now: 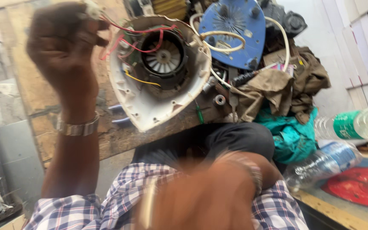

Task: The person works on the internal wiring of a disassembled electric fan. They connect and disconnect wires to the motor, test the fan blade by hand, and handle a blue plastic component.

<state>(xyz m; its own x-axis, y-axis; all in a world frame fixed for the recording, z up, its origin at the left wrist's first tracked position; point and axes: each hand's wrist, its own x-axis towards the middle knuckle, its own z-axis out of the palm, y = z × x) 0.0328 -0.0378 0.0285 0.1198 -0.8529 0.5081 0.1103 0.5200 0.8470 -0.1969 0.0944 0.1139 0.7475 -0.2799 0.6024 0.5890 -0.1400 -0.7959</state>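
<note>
Left hand: we see the left hand (64,47) raised at upper left, fingers curled shut around a small white piece with red wires (126,36) running from it.
Right hand: the right hand (205,196) sits low in the foreground, badly blurred; we cannot tell how far open it is or whether it has hold of anything.
Housing: the wires lead into a white rounded housing (150,104) lying on the wooden worktop (43,98), just beside the left hand, open side up, with a black motor (165,55) in its middle.
Around it: we spot a blue cover (235,25) just behind, looped by a white cord (224,36); brown cloth (277,89) and teal cloth (294,132) pile up to the right.
Far right: clear plastic bottles (320,164) lie beside a red disc (358,185).
In the way: the blurred right hand and checked sleeves (124,200) cover the lower view.
</note>
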